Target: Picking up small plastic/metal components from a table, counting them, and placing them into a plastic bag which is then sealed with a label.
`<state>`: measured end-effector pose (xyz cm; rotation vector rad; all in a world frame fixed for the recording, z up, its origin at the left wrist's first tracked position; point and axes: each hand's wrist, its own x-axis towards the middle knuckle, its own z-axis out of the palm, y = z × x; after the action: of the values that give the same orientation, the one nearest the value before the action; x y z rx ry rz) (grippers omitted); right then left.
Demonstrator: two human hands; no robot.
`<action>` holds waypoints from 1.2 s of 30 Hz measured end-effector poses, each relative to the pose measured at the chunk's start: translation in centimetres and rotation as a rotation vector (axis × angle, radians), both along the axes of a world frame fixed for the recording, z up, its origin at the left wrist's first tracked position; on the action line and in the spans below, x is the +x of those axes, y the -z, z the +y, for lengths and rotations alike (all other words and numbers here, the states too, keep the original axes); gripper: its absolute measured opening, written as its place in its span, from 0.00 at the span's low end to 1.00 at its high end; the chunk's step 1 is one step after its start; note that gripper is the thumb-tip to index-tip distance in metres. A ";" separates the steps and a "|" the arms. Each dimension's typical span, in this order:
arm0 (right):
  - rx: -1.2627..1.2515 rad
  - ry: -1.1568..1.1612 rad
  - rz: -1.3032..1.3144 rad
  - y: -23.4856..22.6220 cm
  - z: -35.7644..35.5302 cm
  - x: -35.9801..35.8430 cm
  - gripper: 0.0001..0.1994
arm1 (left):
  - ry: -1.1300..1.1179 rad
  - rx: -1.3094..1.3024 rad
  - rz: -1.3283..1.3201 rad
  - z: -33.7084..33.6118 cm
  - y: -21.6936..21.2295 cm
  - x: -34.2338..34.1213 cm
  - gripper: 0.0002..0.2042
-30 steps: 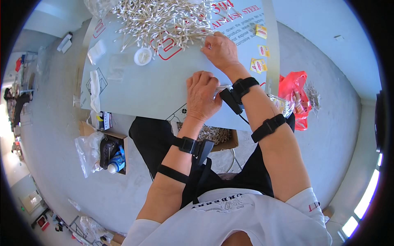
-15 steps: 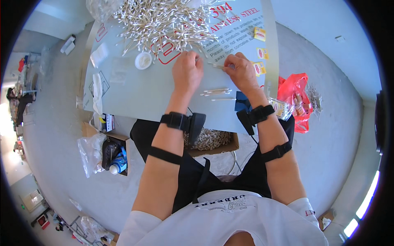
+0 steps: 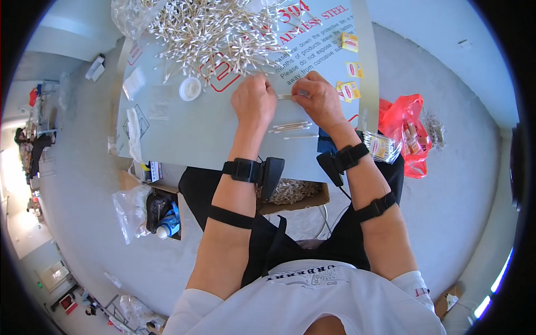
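My right hand (image 3: 319, 100) is closed, its thumb and fingers pinching a few cotton swabs (image 3: 285, 97) that point left. Their far ends reach close to my left hand (image 3: 254, 101), which is curled closed; whatever its fingers hold is hidden. Just below both hands, a small row of cotton swabs (image 3: 291, 127) lies on the sheet-covered table (image 3: 206, 134). Beyond my hands a big loose pile of white-tipped swabs (image 3: 218, 36) spreads over the far side. Left of my left hand is a small round white dish (image 3: 190, 89).
Small yellow cards (image 3: 350, 90) lie along the table's right side. A clear pack of swabs (image 3: 381, 147) sits at the near right corner, beside a red plastic bag (image 3: 412, 137). Under the table edge is a cardboard box of swabs (image 3: 296, 195). A clear bag (image 3: 133, 17) lies far left.
My right hand has moved left with its swabs, closing the gap to my left hand. My left hand stays curled in nearly the same place. The view has shifted slightly.
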<state>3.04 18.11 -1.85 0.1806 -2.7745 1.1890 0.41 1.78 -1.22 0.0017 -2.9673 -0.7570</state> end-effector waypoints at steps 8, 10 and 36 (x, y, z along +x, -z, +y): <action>0.022 -0.033 -0.009 0.1 -0.5 -0.4 0.05 | 0.114 0.130 0.245 -2.2 1.2 -2.2 0.07; -0.014 -0.026 0.000 0.1 -0.7 -0.4 0.03 | 0.103 0.141 0.268 -2.5 1.4 -3.3 0.07; -0.134 -0.035 0.000 0.7 0.0 -0.2 0.06 | 0.337 0.094 -0.114 -1.7 -1.2 -4.6 0.04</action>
<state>2.88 18.16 -2.58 0.2172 -2.6897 1.3774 -4.22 0.09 -0.01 -0.4750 -3.0744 -0.9618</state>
